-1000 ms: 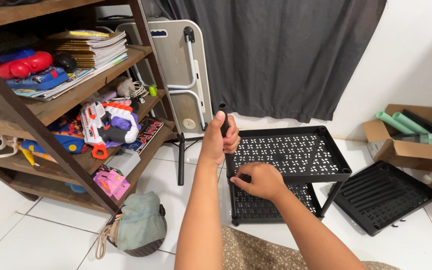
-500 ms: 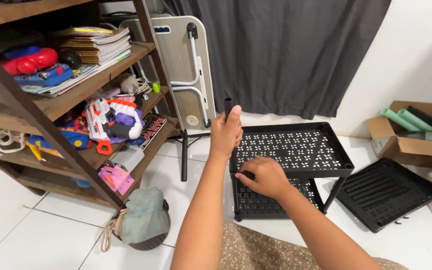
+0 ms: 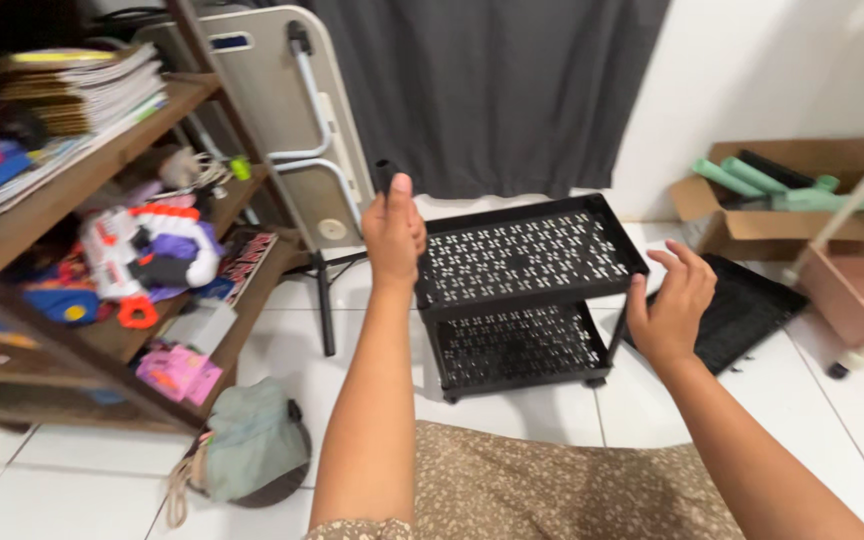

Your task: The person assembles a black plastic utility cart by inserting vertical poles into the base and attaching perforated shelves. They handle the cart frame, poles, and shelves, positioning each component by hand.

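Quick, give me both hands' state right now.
Left hand: closed around the black post.
Right hand: open, empty, beside the black rack.

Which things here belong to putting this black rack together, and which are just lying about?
In hand: left hand gripping the black pole; right hand open beside the black rack; spare black tray; box of tubes.

Lying about: wooden shelf, toy blaster, books, folding table, bag.

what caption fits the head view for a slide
Left hand grips a black post at the black two-tier rack; open right hand hovers beside it.
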